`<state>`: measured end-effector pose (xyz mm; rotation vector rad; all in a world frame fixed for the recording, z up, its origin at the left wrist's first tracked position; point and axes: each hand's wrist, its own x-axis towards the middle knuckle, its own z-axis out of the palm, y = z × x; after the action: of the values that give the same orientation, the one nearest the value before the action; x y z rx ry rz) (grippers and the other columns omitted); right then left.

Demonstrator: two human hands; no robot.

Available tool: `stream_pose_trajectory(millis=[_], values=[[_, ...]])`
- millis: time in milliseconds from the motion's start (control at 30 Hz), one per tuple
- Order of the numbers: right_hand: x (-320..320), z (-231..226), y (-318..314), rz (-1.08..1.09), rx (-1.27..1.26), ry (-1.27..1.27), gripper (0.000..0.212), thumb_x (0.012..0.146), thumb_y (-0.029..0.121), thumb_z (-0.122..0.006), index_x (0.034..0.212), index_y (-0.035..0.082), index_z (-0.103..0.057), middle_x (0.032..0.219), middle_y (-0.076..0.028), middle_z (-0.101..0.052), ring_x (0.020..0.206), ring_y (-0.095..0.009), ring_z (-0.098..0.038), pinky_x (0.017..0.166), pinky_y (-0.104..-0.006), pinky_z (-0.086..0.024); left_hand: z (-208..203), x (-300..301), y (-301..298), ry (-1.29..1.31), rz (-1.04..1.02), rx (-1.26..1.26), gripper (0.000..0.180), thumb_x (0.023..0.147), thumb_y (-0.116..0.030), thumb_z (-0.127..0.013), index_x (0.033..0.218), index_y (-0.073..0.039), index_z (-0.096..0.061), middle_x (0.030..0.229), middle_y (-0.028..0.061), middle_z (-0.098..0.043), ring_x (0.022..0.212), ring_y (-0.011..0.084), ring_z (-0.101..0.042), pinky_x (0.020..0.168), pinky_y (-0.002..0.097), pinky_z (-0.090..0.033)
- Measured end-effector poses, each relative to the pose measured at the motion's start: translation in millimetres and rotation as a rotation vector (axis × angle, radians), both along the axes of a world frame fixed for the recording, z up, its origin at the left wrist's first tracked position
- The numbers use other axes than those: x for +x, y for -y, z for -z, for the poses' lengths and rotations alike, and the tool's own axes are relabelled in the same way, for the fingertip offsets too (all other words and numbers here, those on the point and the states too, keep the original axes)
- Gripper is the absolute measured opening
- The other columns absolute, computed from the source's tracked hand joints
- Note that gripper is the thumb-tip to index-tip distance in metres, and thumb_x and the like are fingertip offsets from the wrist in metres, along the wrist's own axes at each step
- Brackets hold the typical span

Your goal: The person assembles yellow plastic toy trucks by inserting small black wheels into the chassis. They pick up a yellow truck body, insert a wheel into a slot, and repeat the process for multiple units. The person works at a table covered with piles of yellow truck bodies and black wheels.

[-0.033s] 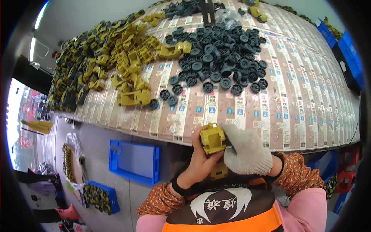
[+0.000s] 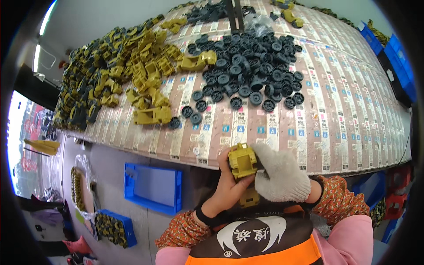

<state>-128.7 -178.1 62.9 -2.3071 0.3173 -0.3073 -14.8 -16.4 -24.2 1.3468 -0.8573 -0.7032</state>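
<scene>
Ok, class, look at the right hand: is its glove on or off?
On: the pale knitted glove covers the right hand to the wrist; the left hand, holding the yellow vehicle body, is bare.

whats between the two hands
In the head view, a yellow toy part sits between the left hand and gloved right hand, held by the left; another yellow piece shows below.

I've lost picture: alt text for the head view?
A bare left hand holds a yellow vehicle-shaped part, the gloved right hand beside it. Beyond, a table bears piled dark wheels and, left of them, yellow and dark parts.
</scene>
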Motion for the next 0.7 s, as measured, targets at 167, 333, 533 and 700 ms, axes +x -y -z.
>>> stream_pose_trajectory(millis=[167,333,533,700], values=[[-7.0,-5.4,9.9,0.066,-0.044,-0.083,0.055,0.077,0.012,-0.068,0.130,0.000,-0.059,0.088,-0.025,-0.072,0.080,-0.049,-0.072,0.070,-0.0538,-0.058,-1.0,7.0,11.6,0.048,0.086,0.055,0.086,0.098,-0.006,-0.072,0.160,-0.006,-0.013,0.149,0.0163,-0.041,0.140,0.0261,-0.046,0.118,0.0418,-0.038],[-8.3,-15.5,16.9,0.103,-0.018,-0.093,0.053,0.076,0.014,-0.070,0.127,0.001,-0.061,0.089,-0.023,-0.072,0.079,-0.046,-0.073,0.070,-0.0518,-0.059,-11.6,4.5,22.3,-0.079,0.165,-0.029,0.083,0.101,-0.006,-0.068,0.161,-0.008,-0.011,0.150,0.0143,-0.042,0.139,0.0245,-0.048,0.118,0.0413,-0.039],[-5.4,-18.8,21.1,0.131,0.052,-0.059,0.050,0.077,0.017,-0.070,0.124,0.001,-0.064,0.088,-0.024,-0.072,0.079,-0.045,-0.074,0.071,-0.0509,-0.059,-10.1,-0.3,33.0,-0.093,0.158,-0.080,0.081,0.102,-0.005,-0.066,0.161,-0.009,-0.011,0.150,0.0132,-0.043,0.139,0.0228,-0.048,0.117,0.0406,-0.041],[-3.1,-6.5,30.3,0.143,0.110,0.108,0.046,0.077,0.020,-0.071,0.117,0.000,-0.065,0.080,-0.023,-0.072,0.077,-0.046,-0.073,0.071,-0.0523,-0.058,-18.3,4.6,41.9,0.073,0.157,-0.079,0.082,0.102,-0.003,-0.066,0.161,-0.011,-0.010,0.148,0.0124,-0.044,0.139,0.0218,-0.048,0.117,0.0404,-0.041]])
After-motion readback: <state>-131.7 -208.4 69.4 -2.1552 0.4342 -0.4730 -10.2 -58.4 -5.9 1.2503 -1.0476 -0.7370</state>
